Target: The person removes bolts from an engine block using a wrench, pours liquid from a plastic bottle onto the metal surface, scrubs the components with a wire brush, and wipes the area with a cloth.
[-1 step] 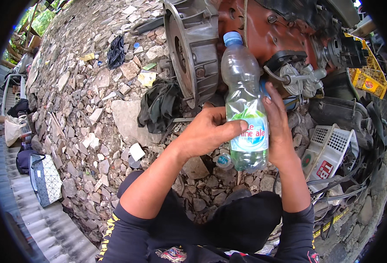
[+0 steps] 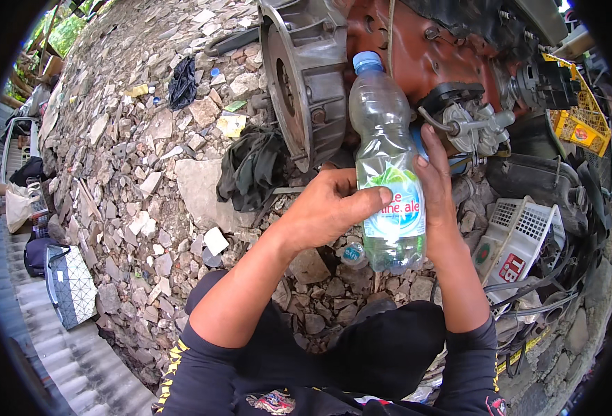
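A clear plastic bottle (image 2: 382,114) with a blue cap and a green, white and blue label stands nearly upright in the picture between my hands. From its left side my left hand (image 2: 330,208) grips it, the thumb lying across the label and the other fingers hidden behind. My right hand (image 2: 439,197) is pressed along the bottle's right side, fingers pointing up. Something blue shows behind those fingertips; I cannot make out what it is. Just beyond the bottle lie a reddish-brown engine block (image 2: 417,52) and its grey metal bell housing (image 2: 309,90).
Broken stone and rubble (image 2: 132,208) cover the ground. A dark cloth (image 2: 250,170) lies left of the housing, with a black plastic bag (image 2: 182,83) farther off. At the right are a white plastic crate (image 2: 521,239), black cables and a yellow crate (image 2: 583,128). A plastic cup (image 2: 354,254) sits below the bottle.
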### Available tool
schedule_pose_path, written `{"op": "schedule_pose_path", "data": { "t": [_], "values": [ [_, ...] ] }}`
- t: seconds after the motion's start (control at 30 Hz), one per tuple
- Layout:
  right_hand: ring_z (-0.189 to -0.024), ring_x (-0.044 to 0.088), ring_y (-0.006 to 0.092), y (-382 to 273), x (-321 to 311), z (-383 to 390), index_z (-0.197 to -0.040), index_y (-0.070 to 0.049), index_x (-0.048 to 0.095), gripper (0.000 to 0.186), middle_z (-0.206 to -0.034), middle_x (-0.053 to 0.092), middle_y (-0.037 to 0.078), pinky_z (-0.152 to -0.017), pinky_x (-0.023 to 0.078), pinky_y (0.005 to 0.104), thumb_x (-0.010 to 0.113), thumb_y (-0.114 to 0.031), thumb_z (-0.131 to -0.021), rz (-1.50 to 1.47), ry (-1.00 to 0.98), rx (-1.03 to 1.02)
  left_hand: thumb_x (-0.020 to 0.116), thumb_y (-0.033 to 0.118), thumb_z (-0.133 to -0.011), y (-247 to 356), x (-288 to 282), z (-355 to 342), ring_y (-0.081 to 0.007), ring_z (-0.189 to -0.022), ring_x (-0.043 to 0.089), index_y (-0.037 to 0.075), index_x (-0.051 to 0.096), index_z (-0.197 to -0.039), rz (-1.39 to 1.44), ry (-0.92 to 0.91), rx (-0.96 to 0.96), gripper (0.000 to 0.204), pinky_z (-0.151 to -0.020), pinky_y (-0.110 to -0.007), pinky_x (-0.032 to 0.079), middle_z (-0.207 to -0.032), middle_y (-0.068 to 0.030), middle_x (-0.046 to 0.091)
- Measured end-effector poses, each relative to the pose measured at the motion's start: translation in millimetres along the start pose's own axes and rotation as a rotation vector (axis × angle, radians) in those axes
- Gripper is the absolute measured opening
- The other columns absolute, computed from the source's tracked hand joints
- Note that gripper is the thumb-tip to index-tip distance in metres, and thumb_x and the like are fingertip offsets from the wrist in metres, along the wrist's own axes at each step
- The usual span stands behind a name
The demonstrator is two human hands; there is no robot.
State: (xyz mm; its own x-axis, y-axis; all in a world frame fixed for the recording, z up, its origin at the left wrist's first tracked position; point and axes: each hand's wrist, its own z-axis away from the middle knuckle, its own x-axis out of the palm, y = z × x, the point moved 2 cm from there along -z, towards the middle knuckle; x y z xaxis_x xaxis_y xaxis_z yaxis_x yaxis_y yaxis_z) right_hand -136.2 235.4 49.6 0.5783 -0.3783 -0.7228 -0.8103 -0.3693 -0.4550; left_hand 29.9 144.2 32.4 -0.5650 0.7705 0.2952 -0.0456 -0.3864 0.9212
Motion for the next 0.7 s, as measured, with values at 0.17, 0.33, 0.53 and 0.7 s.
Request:
{"op": "schedule_pose_path", "data": {
  "t": [0.17, 0.33, 0.53, 0.7],
  "values": [
    [-0.131, 0.040, 0.0474, 4, 10, -25, -0.128, -0.018, 0.044, 0.071, -0.146, 0.034, 0.027, -0.101, 0.044, 0.0456, 0.079, -0.005, -0.067, -0.014, 0.029, -0.129, 0.066, 0.041, -0.085, 21, -19, -3, -0.0113, -0.082, 0.059, -0.007, 0.067, -0.099, -0.051, -0.005, 0.020, 0.050, -0.076, -0.028, 0.048, -0.089, -0.0078, 0.068],
    [-0.126, 0.048, 0.0433, -9, 10, -57, -0.121, -0.014, 0.047, 0.065, -0.139, 0.045, 0.025, -0.101, 0.043, 0.0420, 0.080, -0.007, -0.066, -0.013, 0.087, -0.191, 0.062, 0.058, -0.085, 39, -42, -12, -0.0097, -0.060, 0.054, -0.005, 0.068, -0.088, -0.105, 0.003, 0.071, 0.063, -0.058, -0.024, 0.044, -0.066, -0.0047, 0.060],
    [-0.122, 0.054, 0.0336, -37, 3, -79, -0.123, -0.008, 0.052, 0.065, -0.128, 0.056, 0.019, -0.099, 0.044, 0.0389, 0.081, -0.009, -0.065, -0.044, 0.240, -0.073, 0.018, 0.082, -0.085, 39, -49, -14, -0.0122, -0.050, 0.048, 0.003, 0.059, -0.074, 0.217, 0.084, -0.067, 0.090, -0.052, -0.026, 0.044, -0.057, -0.0023, 0.049],
    [-0.105, 0.063, 0.0237, -56, -26, -111, -0.118, 0.000, 0.055, 0.056, -0.112, 0.063, 0.013, -0.088, 0.051, 0.0309, 0.083, -0.010, -0.070, 0.277, 0.148, -0.007, 0.026, 0.079, -0.087, -29, -63, -23, -0.0125, -0.058, 0.051, 0.005, 0.056, -0.074, 0.056, 0.007, -0.337, 0.081, -0.053, -0.029, 0.047, -0.063, -0.0024, 0.051]
  ]
}}
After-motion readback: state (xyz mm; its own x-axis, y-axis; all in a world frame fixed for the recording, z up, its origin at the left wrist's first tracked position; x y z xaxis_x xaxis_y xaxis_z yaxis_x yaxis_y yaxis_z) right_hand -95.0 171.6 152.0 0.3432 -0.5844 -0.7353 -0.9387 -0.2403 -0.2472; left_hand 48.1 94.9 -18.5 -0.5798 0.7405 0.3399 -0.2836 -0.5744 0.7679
